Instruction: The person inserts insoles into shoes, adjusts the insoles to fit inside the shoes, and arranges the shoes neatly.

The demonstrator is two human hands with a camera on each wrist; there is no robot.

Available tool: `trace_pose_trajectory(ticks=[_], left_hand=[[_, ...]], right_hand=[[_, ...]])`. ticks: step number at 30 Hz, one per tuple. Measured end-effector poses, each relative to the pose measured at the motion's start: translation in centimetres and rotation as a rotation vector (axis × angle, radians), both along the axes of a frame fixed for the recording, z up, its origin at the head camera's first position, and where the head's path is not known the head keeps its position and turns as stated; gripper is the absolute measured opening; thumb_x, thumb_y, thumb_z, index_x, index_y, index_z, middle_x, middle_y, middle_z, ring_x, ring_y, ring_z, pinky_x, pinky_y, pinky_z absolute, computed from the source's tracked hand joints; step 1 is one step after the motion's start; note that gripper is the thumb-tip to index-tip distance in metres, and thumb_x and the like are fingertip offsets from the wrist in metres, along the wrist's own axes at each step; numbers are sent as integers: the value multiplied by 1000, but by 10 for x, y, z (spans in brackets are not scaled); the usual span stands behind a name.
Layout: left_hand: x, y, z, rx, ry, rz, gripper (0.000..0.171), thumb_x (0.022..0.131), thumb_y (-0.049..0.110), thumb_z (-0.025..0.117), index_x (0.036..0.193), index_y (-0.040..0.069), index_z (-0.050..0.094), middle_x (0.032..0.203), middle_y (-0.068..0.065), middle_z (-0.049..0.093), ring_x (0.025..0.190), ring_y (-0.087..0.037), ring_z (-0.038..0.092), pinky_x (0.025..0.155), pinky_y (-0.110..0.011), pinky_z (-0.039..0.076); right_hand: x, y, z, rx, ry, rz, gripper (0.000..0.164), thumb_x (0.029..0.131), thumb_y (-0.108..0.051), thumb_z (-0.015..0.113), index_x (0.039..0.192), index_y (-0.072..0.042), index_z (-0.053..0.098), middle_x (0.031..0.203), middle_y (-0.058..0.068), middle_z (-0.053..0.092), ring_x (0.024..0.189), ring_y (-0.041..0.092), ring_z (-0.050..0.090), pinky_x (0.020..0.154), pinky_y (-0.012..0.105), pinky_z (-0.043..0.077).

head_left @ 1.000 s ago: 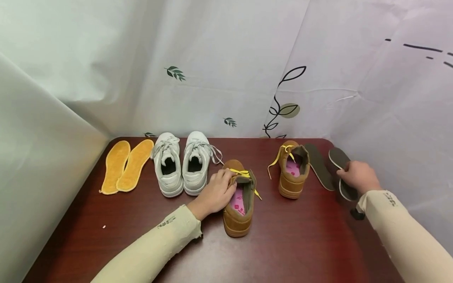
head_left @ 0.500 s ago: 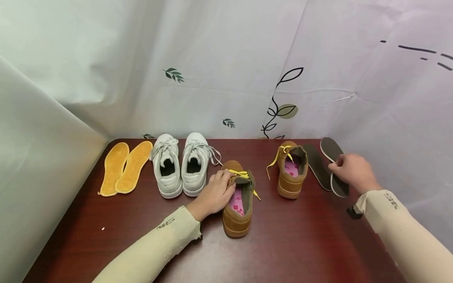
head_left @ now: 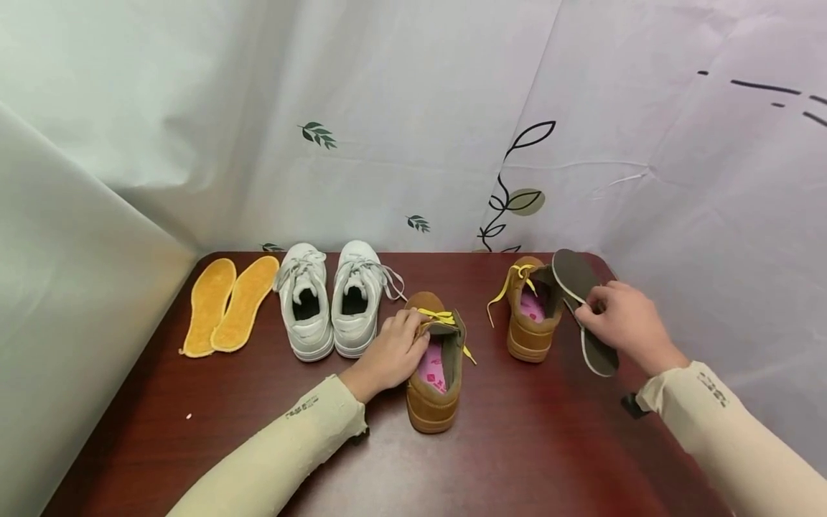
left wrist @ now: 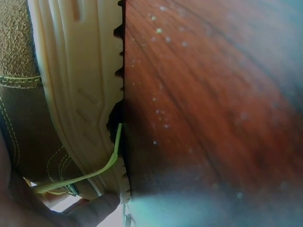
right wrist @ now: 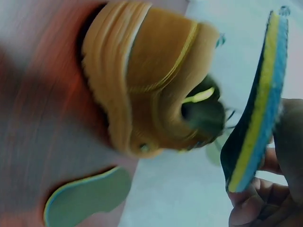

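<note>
Near the middle of the table, my left hand (head_left: pixel 394 352) grips a brown suede shoe (head_left: pixel 434 409) by its left side, fingers over the upper beside the yellow laces. A pink insole (head_left: pixel 432 366) shows inside that shoe. In the left wrist view, its pale sole (left wrist: pixel 80 94) and a hanging lace fill the left part. My right hand (head_left: pixel 627 322) pinches a dark grey insole (head_left: pixel 575 274) at its middle; the right wrist view shows its yellow and blue layered edge. Close to its left stands the second brown shoe (head_left: pixel 531 341), also lined in pink.
Another grey insole (right wrist: pixel 90 198) lies on the table, mostly hidden in the head view behind the held one. A pair of white sneakers (head_left: pixel 310 337) stands left of the middle. Two orange insoles (head_left: pixel 242 309) lie overlapping at the far left. A white curtain (head_left: pixel 413 129) hangs behind.
My right hand has brought the grey insole leftward, off its spot at the right edge, until it overlaps the second grey insole beside the right brown shoe. My left hand stays put.
</note>
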State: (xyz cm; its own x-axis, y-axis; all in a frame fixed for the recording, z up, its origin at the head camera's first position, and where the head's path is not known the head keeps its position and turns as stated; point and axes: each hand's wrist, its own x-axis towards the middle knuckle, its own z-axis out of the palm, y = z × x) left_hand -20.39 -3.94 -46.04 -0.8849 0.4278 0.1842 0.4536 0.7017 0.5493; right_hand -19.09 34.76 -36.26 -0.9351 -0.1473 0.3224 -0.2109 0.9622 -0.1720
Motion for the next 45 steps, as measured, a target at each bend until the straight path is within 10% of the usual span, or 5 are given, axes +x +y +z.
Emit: trace_pose_trajectory(ticks=[29, 45], left_hand=[[-2, -3, 5, 61, 24, -19, 31, 104, 31, 43, 128, 16, 56, 124, -11, 58, 118, -33, 57, 100, -48, 45], [-3, -5, 7, 40, -4, -10, 31, 105, 33, 41, 129, 21, 56, 126, -10, 58, 114, -35, 57, 97, -49, 45]], right_hand=[[71, -114, 11, -37, -37, 447, 32, 70, -12, 70, 65, -35, 48, 71, -17, 38, 57, -4, 34, 53, 17, 35], [70, -144, -2, -17, -175, 571, 30, 68, -14, 66, 59, -33, 44, 70, -15, 36, 56, -1, 34, 50, 16, 33]])
